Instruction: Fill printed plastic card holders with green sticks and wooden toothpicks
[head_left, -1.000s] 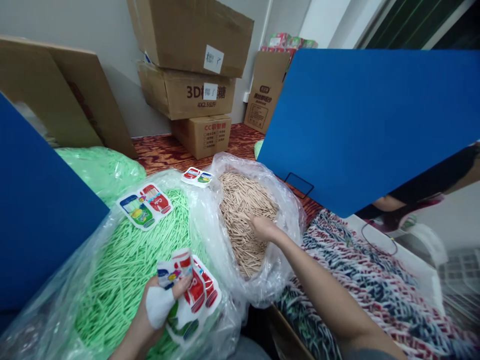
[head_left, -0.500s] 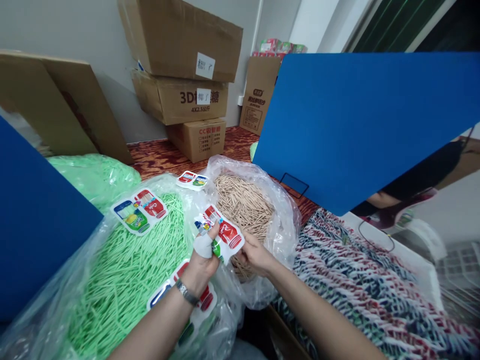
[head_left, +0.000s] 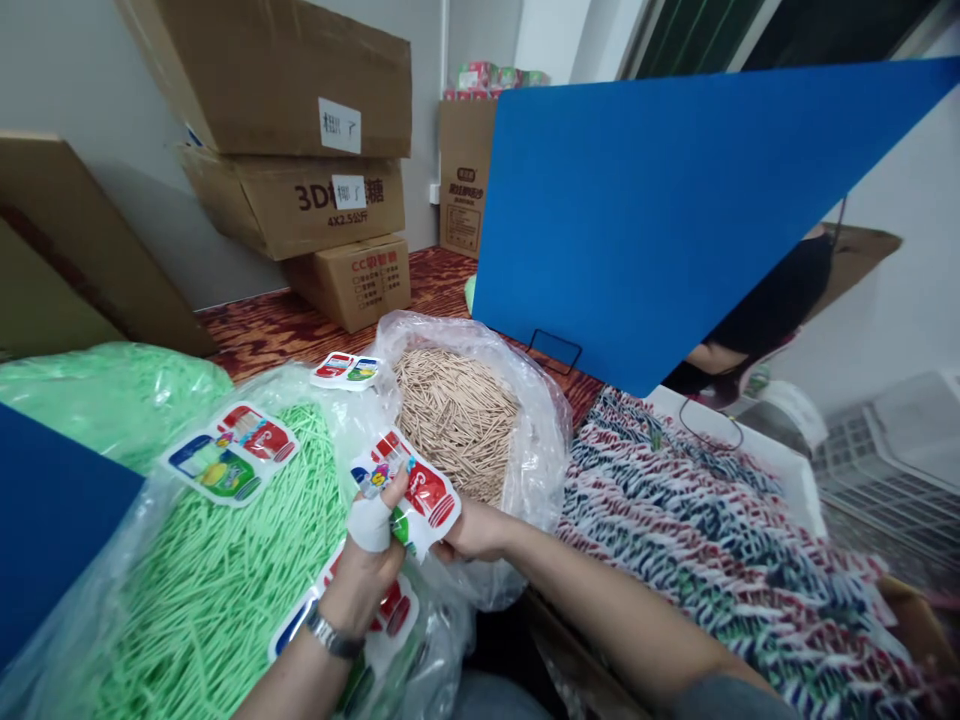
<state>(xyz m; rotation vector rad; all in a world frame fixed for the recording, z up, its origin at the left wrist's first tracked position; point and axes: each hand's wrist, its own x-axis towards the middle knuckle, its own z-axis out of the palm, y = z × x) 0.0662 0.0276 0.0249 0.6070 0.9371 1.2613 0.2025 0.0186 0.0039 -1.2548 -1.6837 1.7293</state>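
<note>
My left hand (head_left: pixel 375 550), with white tape round its thumb, grips a printed cola-and-lemon pouch (head_left: pixel 429 497), thumb on the front. At the pouch's right edge is my right hand (head_left: pixel 480 530), closed, its fingertips partly hidden behind it. Below and left of them, an open clear bag holds bright green sticks (head_left: pixel 225 580). Tan sticks (head_left: pixel 450 410) fill another open bag just beyond the hands. More such pouches lie on the bags: one pouch (head_left: pixel 231 455) on the green sticks, a smaller-looking pouch (head_left: pixel 345 371) between the bags, and others partly under my left wrist.
Stacked cartons (head_left: pixel 337 215) stand at the back left. A large blue panel (head_left: pixel 637 220) rises at the right, with a person's arm (head_left: pixel 716 358) partly visible behind it. A white tray (head_left: pixel 806 490) heaped with red, white, green and blue striped pieces (head_left: pixel 697 540) lies to the right.
The view has swung right, so the bags and cartons sit further left. Both hands remain at the same pouch, the right hand now slightly further behind its edge.
</note>
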